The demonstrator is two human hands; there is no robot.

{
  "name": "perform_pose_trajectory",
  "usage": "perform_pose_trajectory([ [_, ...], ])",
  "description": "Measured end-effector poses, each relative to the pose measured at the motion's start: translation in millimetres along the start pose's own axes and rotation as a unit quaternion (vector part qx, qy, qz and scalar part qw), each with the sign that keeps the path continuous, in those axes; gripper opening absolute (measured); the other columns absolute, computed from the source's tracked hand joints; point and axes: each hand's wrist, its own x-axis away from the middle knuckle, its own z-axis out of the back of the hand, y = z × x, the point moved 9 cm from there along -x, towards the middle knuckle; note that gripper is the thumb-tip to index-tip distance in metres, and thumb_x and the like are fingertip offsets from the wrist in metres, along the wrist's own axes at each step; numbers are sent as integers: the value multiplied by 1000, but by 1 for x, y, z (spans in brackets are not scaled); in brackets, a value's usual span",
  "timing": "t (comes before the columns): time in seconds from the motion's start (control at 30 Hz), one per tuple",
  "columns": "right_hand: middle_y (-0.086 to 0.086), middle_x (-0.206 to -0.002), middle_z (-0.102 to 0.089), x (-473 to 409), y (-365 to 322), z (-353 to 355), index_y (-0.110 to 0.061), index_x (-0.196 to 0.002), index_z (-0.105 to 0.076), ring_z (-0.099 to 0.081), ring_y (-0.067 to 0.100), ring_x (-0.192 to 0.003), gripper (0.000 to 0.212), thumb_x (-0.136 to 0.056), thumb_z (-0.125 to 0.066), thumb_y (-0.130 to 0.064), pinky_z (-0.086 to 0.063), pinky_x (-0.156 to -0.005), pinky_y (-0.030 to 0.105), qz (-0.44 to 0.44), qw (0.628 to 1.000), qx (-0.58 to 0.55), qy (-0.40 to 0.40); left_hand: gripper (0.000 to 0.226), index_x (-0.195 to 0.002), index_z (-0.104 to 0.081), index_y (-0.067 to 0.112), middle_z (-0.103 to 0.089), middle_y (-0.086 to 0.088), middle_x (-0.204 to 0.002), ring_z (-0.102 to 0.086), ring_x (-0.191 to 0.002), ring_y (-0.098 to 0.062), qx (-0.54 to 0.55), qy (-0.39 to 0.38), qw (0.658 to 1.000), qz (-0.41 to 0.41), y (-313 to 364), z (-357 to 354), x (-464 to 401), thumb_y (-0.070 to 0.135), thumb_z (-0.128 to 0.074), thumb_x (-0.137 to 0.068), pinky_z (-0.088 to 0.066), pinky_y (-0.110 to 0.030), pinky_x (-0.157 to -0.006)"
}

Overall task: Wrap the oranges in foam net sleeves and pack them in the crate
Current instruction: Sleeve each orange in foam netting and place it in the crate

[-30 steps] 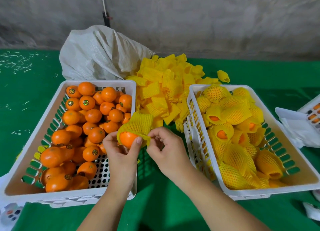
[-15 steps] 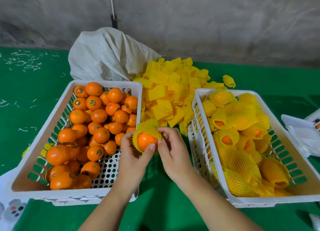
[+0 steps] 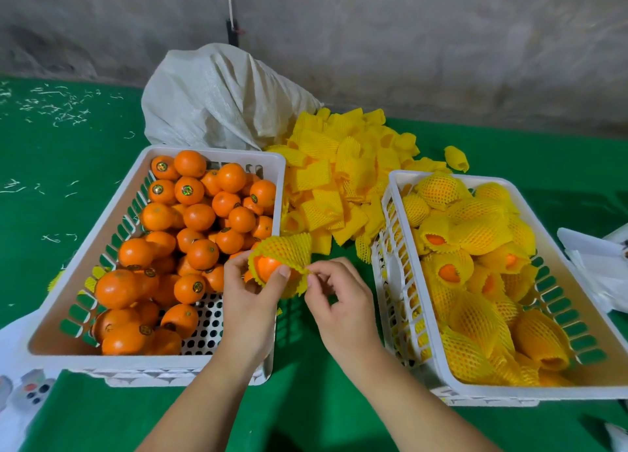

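I am watching the left hand [image 3: 253,302] cupping a round bare orange [image 3: 268,269] from below, fingers curled round it, thumb pressing its near face. A yellow foam net sleeve [image 3: 289,249] is sitting over the fruit's far half like a cap, with its near mouth flaring open. The right hand [image 3: 343,302] is pinching the frilled lower edge of that sleeve at about four o'clock from the orange, thumb and forefinger closed on the mesh, the other fingers loosely curled.

The pair is hanging above the green worktop [image 3: 306,366], in the gap between the two crates. The white slotted plastic crate of unwrapped oranges [image 3: 217,152] is lying at nine o'clock from the hands, and the white slotted plastic crate of sleeved oranges [image 3: 438,360], the packing target, at three o'clock. A loose heap of spare yellow foam sleeves [image 3: 339,183] is lying at twelve o'clock, with a pale woven sack [image 3: 217,101] behind it.

To do this step well, I judge the pinching hand should be drawing the edge toward me and round the near face while the cupping hand is turning the fruit, so the mesh is stretching evenly. The thumb will have to be lifting off, or the net will be bunching against it. Foam mesh probably tears if tugged at one point, so short pulls at several spots should serve better.
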Motion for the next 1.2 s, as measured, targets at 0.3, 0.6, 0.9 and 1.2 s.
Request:
perform_pose_trajectory([
  [0.3, -11, -103, -62, 3, 10, -2, -10, -117, -69, -63, 6, -91, 24, -98, -61, -21, -52, -76, 20, -38, 999, -14, -2, 69, -142, -52, 41, -62, -7, -135, -68, -120, -26, -4, -48, 999, 9, -4, -5, 0, 40, -83, -80, -61, -41, -93],
  [0.6, -10, -100, -62, 15, -21, -19, -16, -113, -68, -63, 8, -85, 19, -98, -65, -26, -54, -71, 24, -20, 998, -17, -55, 39, -127, -50, 14, -65, -7, -101, -65, -87, -20, 93, 40, 994, 48, 2, 5, -1, 11, -69, -93, -58, -34, -69],
  [0.9, 1, -134, -67, 27, 24, -47, -30, -144, -49, -66, 17, -124, 72, -81, -83, -30, -51, -109, 48, -382, 840, -380, -59, 73, -151, -31, 25, -31, 11, -133, -32, -134, 15, -283, -137, 929, -196, 27, -37, 25, 26, -75, -93, -31, -3, -105],
  [1.2, 3, -125, -70, 29, 59, 20, -31, -145, -45, -74, 27, -107, 75, -80, -84, -23, -61, -89, 41, -337, 894, -288, 66, 79, -164, -21, 33, -41, 27, -148, -38, -143, -8, -344, -274, 871, -221, 21, -60, 46, 37, -59, -94, -24, -9, -113],
])
